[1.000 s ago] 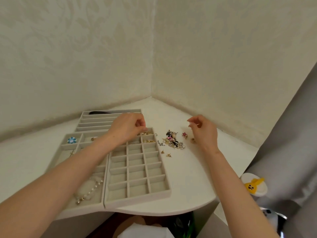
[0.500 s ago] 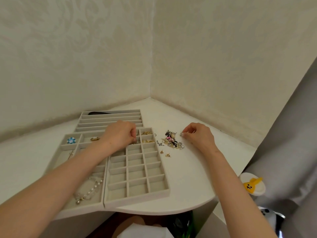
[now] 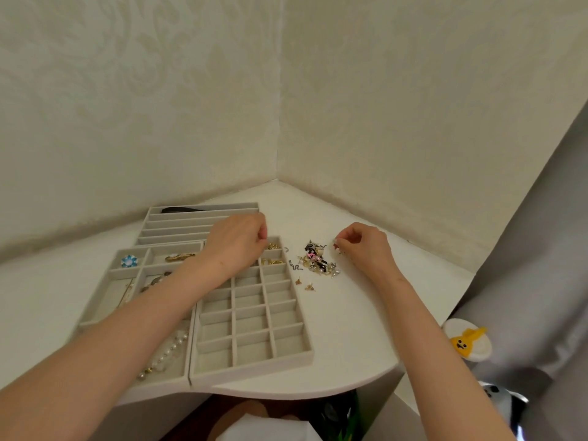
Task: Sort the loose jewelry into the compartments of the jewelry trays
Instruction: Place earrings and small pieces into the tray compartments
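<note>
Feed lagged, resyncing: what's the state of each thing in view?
loose jewelry pile: unsorted on the table
grid tray: gold pieces in far compartments, near ones empty
pearl bracelet: lying in left tray
blue flower: alone in its compartment
left hand: fingers curled over grid tray's far row, grip hidden
right hand: fingertips pinched at pile's right edge, hold unclear

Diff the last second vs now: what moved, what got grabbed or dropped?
The right hand came down to the jewelry pile; its fingers now pinch a small red piece at the pile's right edge. The left hand stays curled over the top row of the grid tray. Nothing else moved.
</note>
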`<state>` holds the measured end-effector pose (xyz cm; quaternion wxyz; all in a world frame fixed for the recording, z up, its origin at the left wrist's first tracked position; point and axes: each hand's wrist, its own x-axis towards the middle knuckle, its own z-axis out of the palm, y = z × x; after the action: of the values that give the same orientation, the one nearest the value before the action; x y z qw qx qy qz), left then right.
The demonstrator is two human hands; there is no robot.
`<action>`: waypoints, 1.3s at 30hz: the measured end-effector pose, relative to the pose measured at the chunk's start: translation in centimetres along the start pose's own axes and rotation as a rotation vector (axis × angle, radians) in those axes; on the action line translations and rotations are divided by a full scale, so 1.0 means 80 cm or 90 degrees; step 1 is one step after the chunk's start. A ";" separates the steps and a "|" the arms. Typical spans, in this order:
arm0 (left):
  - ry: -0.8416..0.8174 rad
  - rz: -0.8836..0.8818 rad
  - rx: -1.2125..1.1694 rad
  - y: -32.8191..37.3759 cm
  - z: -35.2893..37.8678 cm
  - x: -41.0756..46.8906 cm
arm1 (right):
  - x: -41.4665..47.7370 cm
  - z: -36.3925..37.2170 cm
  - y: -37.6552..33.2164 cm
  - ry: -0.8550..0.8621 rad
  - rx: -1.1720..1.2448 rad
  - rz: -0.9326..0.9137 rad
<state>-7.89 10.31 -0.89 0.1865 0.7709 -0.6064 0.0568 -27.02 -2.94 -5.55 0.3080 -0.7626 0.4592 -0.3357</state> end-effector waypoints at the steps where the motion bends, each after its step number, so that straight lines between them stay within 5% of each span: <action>1: 0.008 0.011 -0.036 0.005 0.003 0.001 | -0.001 -0.001 -0.001 0.005 0.031 -0.002; 11: -0.076 -0.027 -0.326 0.055 0.032 0.026 | -0.019 -0.011 -0.032 -0.137 0.318 -0.055; 25: 0.027 0.020 -0.340 0.049 0.029 0.015 | -0.029 -0.017 -0.043 -0.219 0.345 -0.091; 33: 0.025 -0.012 -0.306 0.006 0.008 0.008 | -0.004 -0.013 -0.006 0.101 0.228 0.003; 39: 0.031 -0.035 -0.296 -0.034 -0.004 -0.009 | 0.004 -0.011 0.002 0.125 0.132 0.050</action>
<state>-5.43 11.59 -1.37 0.3750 0.7218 -0.5774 -0.0708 -27.72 -3.43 -5.11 0.3518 -0.6716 0.4793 -0.4422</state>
